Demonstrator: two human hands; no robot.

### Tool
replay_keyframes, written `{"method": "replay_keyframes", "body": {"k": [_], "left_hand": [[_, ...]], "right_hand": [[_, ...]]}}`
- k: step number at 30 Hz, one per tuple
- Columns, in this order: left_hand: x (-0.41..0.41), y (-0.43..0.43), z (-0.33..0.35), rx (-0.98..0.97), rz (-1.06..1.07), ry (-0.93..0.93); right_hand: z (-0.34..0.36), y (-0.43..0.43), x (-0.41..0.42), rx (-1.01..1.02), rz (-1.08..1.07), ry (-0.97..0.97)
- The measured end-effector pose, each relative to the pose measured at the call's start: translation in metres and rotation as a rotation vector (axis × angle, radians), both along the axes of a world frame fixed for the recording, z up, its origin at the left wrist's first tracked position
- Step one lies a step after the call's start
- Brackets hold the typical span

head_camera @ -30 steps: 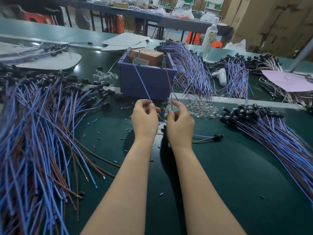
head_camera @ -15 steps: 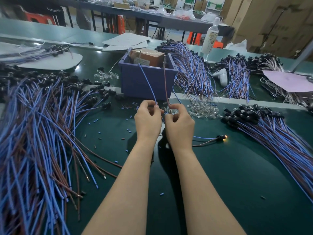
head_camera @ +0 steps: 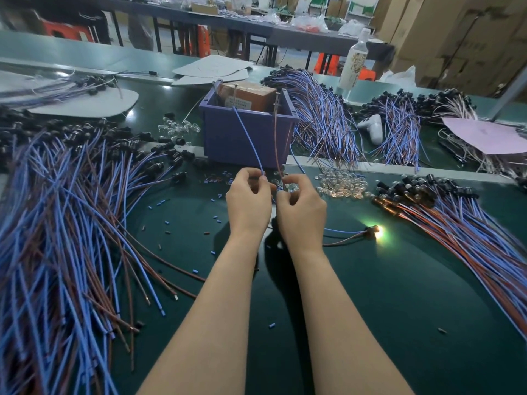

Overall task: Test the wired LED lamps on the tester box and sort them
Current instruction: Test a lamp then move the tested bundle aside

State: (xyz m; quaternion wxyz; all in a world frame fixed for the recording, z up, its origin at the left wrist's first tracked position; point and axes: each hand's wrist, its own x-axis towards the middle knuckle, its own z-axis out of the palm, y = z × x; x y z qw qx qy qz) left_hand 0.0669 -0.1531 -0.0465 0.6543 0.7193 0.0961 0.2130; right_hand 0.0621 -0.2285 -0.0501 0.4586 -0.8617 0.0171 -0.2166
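A purple tester box (head_camera: 248, 138) stands on the green mat, with two metal pins sticking up from a brown block inside it. My left hand (head_camera: 248, 202) pinches a blue wire (head_camera: 247, 138) whose end reaches the left pin. My right hand (head_camera: 301, 212) pinches a brown wire (head_camera: 276, 143) that runs up to the right pin. Both wires belong to one LED lamp (head_camera: 375, 230), which lies on the mat right of my hands and glows brightly.
A big pile of blue and brown wired lamps (head_camera: 65, 223) covers the left of the mat. Another pile (head_camera: 462, 223) fans out at the right. Clear lamp caps (head_camera: 342, 185) lie beside the box. More wire bundles (head_camera: 322, 121) and a bottle (head_camera: 353, 61) stand behind.
The wire ends have been brought up to the pins on the box. The lamp on the mat went from dark to faintly lit to brightly lit.
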Motion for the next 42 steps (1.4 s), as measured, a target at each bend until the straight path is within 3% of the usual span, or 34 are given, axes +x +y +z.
{"method": "replay_keyframes", "body": {"k": [4, 7, 10, 13, 16, 19, 21, 24, 26, 28, 32, 36, 42], "left_hand": [[-0.001, 0.000, 0.006, -0.007, -0.026, 0.025], [-0.004, 0.001, 0.021, -0.112, -0.148, 0.006], [-0.010, -0.001, 0.047, -0.060, -0.245, -0.152], [-0.018, -0.016, 0.084, 0.028, -0.330, -0.321], [-0.024, -0.044, 0.107, 0.277, -0.190, -0.356], [-0.028, -0.072, 0.093, 0.506, -0.134, -0.022], [-0.034, -0.098, 0.078, 0.342, -0.345, 0.137], [-0.035, -0.144, 0.074, -0.360, -0.544, 0.207], [-0.028, -0.173, 0.072, -0.578, -0.518, 0.171], [-0.022, -0.200, 0.069, -0.455, -0.493, 0.100], [-0.020, -0.247, 0.051, 0.035, -0.459, 0.005], [-0.014, -0.270, 0.022, 0.361, -0.540, 0.100], [0.003, -0.279, 0.005, 0.516, -0.537, 0.144]], "right_hand": [[0.011, 0.000, -0.004, -0.014, 0.040, 0.063], [0.033, -0.007, -0.008, -0.069, 0.226, 0.144], [0.062, -0.024, -0.015, -0.186, 0.353, 0.131], [0.083, -0.044, -0.020, -0.332, 0.202, -0.011], [0.098, -0.063, -0.028, -0.070, 0.017, -0.230], [0.100, -0.090, -0.034, 0.300, -0.149, -0.352], [0.097, -0.109, -0.037, 0.585, -0.214, -0.413], [0.087, -0.136, -0.045, 0.902, -0.303, -0.486], [0.077, -0.154, -0.054, 1.035, -0.388, -0.525], [0.064, -0.173, -0.064, 1.120, -0.463, -0.530], [0.038, -0.205, -0.078, 1.285, -0.547, -0.333], [0.021, -0.224, -0.078, 1.307, -0.500, -0.110], [0.018, -0.227, -0.065, 1.367, -0.513, -0.138]]}}
